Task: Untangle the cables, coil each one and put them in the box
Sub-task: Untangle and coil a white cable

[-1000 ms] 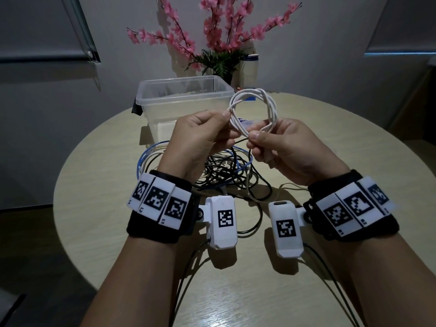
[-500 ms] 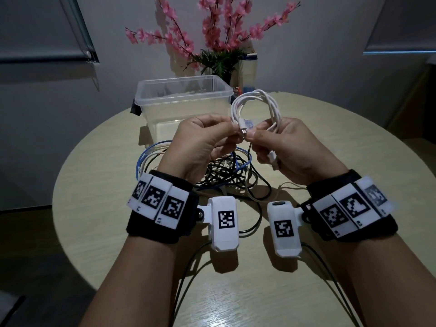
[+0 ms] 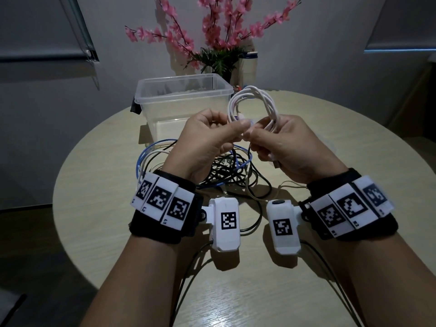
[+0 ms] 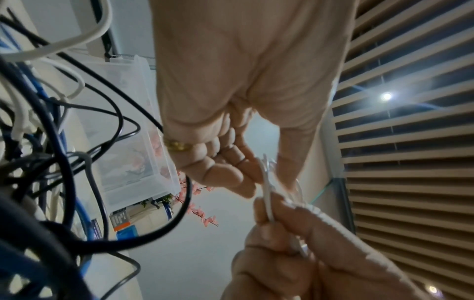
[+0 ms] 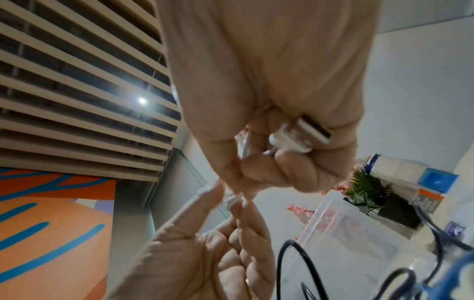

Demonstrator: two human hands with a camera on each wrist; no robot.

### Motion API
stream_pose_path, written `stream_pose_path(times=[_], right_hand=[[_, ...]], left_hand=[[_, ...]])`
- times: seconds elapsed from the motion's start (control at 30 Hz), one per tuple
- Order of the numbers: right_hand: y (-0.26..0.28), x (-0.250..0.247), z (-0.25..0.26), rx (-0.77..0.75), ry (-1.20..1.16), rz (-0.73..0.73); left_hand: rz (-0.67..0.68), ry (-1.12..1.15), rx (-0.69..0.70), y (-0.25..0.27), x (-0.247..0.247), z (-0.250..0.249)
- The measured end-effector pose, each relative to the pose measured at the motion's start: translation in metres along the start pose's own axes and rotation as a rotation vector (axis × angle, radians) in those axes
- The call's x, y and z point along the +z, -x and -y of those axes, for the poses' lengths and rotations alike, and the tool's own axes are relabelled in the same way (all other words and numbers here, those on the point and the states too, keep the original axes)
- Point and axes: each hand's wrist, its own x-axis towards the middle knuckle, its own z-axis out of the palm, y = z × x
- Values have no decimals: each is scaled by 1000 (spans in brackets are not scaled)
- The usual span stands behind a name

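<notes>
Hands are meeting above the middle of the round, pale wood counter (image 3: pixel 94 208). I am seeing a white cable (image 3: pixel 253 102) wound into a small oval coil of several loops, standing upright in the air between them, just in front of the box (image 3: pixel 184 90). The left hand (image 3: pixel 205 142) is pinching a strand of that coil between thumb and fingertips, with the other fingers curled in. The right hand (image 3: pixel 290 147) is curling around the lower right side of the coil, and its thumb and forefinger are nipping the cable close to the left hand's fingertips. In the right wrist view, a white USB plug (image 5: pixel 300 136) with a metal end is sticking out from between the right hand's curled fingers.

The box is clear plastic, lidless, and sitting at the far side of the counter; I cannot tell whether any cable is lying inside it. A tangled pile of cables (image 3: pixel 224 168) is lying on the counter under the hands, mixing black, blue and off-white strands in loose overlapping loops. Behind the box, a pot of pink blossom branches (image 3: pixel 219 31) is standing beside a white bottle (image 3: pixel 247 67).
</notes>
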Motion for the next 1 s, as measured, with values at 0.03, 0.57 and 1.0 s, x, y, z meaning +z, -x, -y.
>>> stream_pose_path(times=[0.03, 0.57, 1.0], right_hand=[[0, 1, -1, -4, 3, 3], [1, 2, -1, 18, 22, 97], [0, -1, 0, 40, 15, 97]], left_hand=[[-25, -12, 6, -1, 0, 2], [-78, -146, 136, -3, -2, 3], [-94, -200, 124, -2, -1, 4]])
